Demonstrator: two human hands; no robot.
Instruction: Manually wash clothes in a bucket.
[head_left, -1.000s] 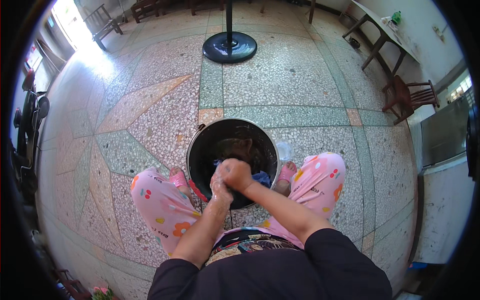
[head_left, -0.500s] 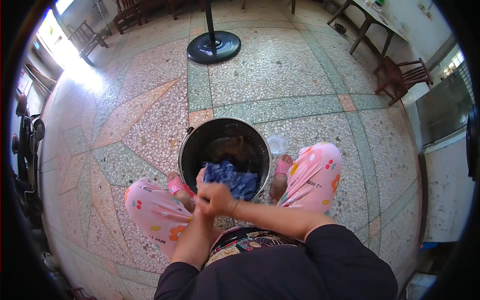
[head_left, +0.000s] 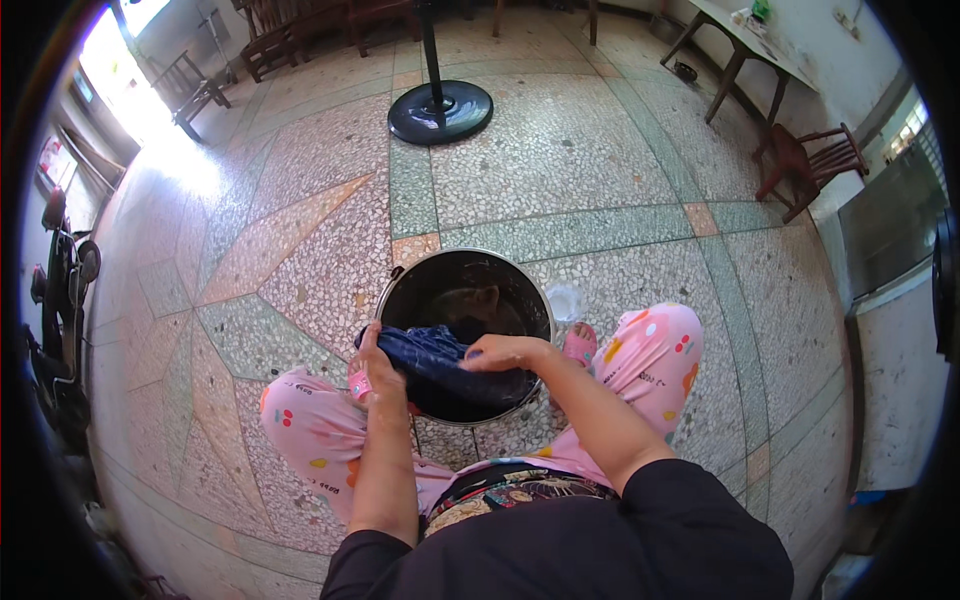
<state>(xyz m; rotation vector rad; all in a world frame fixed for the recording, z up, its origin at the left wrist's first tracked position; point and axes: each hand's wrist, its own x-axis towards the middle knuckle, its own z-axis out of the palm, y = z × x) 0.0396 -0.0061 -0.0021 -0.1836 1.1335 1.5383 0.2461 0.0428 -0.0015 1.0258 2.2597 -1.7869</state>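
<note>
A dark metal bucket (head_left: 408,300) with a shiny rim stands on the floor between my feet. Over its near side, a dark blue patterned cloth (head_left: 425,358) stretches between my two hands. My left hand (head_left: 380,368) is closed round the cloth's left end, just above the bucket's left rim. Fingers bent and pressed together, my right hand (head_left: 505,352) grips the cloth's upper edge over the bucket; its fingertips are slightly blurred. Deeper in the bucket lies something brownish (head_left: 485,300), too dark to name.
A small white dish-like thing (head_left: 566,302) sits on the floor right of the bucket. Farther off stand a round black pole base (head_left: 440,112), a wooden chair (head_left: 800,170) and a table (head_left: 750,35). A dark wheeled machine (head_left: 62,290) is at the left.
My hands were together, wringing or squeezing the bunched blue cloth. They have moved apart, left hand to the left and right hand to the right, and the cloth is spread out between them.
</note>
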